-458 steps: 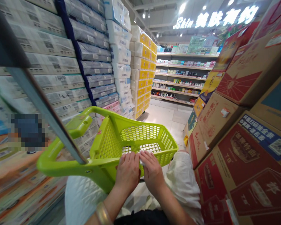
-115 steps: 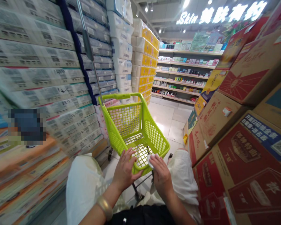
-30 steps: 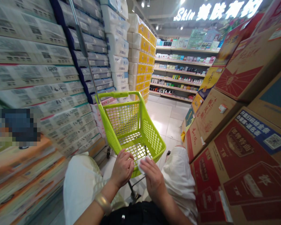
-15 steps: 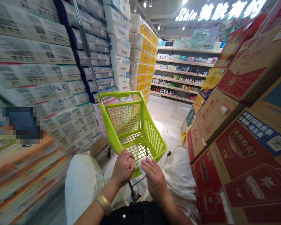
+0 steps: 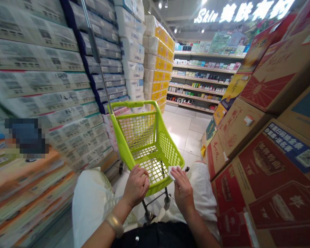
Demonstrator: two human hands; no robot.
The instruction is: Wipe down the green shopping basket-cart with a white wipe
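Observation:
A lime-green plastic shopping cart [image 5: 147, 137] stands in the aisle right in front of my knees, its basket holding nothing that I can see. My left hand [image 5: 136, 186] curls over the near rim of the basket and grips it. My right hand [image 5: 182, 187] presses a small white wipe [image 5: 172, 171] against the rim's near right corner, fingers closed on it. A gold bangle [image 5: 115, 224] sits on my left wrist. My knees in white trousers [image 5: 91, 199] flank the cart.
Stacked tissue packs [image 5: 54, 93] wall the left side, with yellow packs [image 5: 158, 65] further on. Red and brown cartons [image 5: 268, 144] pile up on the right. A tiled floor [image 5: 183, 131] runs ahead to product shelves [image 5: 201, 86]. A metal pole [image 5: 95, 51] leans by the left stack.
My right hand has slid the wipe to the right along the near rim, to the basket's corner. The left hand stays gripping the rim.

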